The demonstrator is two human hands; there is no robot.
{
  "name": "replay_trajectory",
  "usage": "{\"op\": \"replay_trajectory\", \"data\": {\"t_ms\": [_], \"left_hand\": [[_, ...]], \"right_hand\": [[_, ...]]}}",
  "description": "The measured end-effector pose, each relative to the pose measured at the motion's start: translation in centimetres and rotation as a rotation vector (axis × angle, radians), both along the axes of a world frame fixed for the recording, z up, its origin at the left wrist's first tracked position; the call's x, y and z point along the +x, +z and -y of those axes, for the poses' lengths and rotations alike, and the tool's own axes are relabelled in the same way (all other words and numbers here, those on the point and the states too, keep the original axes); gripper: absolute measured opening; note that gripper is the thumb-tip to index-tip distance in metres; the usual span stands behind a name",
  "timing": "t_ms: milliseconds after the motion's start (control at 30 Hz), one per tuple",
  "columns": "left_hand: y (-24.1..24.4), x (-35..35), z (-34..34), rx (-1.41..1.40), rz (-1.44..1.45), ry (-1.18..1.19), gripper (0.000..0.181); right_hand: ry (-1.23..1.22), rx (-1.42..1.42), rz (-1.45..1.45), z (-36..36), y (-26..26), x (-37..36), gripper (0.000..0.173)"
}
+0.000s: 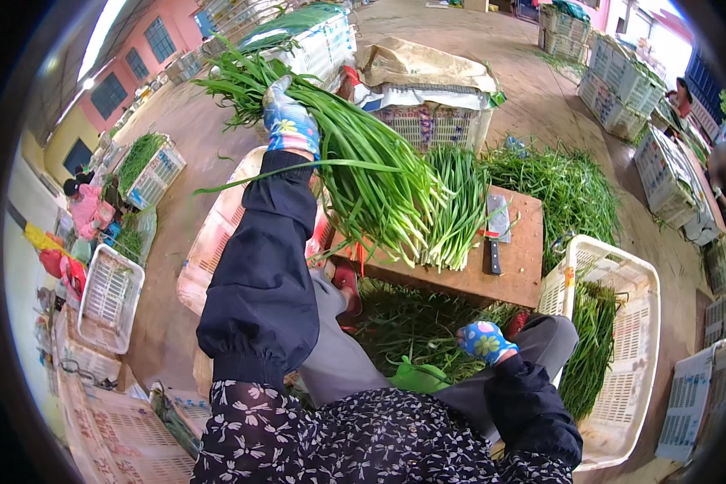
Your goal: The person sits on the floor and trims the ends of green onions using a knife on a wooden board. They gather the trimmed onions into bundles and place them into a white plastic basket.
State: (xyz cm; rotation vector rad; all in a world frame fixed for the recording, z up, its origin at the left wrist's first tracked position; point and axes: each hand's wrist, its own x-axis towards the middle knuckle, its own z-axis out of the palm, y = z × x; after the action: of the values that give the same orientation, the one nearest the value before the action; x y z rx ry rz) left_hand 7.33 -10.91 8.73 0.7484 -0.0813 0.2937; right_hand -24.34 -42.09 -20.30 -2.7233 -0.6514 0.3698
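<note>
My left hand (290, 118), in a blue flowered glove, grips a large bunch of long green leafy stalks, perhaps garlic chives (369, 157), by its leafy part. The pale root ends slant down over the wooden board (393, 269). Beside them on the board lies a second bunch (460, 212). To its right rests a cleaver (497, 224) with a black handle. My right hand (484, 342), gloved alike, hovers over my lap near the right knee with its fingers curled; whether it holds something small cannot be told.
A white plastic crate (647, 363) with greens stands at my right. A pinkish crate (209, 260) is at my left. Loose greens (556, 187) are heaped behind the board, near a covered crate (441, 124). Trimmings (399, 320) lie under the board. People sit at both sides farther off.
</note>
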Motion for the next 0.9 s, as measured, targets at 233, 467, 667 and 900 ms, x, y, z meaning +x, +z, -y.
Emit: {"op": "replay_trajectory", "data": {"t_ms": [233, 467, 667, 900], "left_hand": [[-0.4, 2.4, -2.5, -0.122, -0.053, 0.041, 0.031], [-2.8, 0.5, 0.3, -0.075, -0.008, -0.08, 0.029], [-1.7, -0.3, -2.5, -0.022, -0.015, -0.063, 0.027], [-2.1, 1.6, -5.4, -0.018, 0.039, -0.206, 0.027]], "right_hand": [[-0.365, 1.231, -0.373, -9.6, 7.0, 3.2, 0.063], [-0.279, 2.284, -0.698, -14.7, 9.0, 9.5, 0.045], [0.198, 1.996, -0.91, -12.4, 6.9, 4.7, 0.028], [-0.012, -0.307, -0.147, -3.8, 7.2, -0.2, 0.061]]}}
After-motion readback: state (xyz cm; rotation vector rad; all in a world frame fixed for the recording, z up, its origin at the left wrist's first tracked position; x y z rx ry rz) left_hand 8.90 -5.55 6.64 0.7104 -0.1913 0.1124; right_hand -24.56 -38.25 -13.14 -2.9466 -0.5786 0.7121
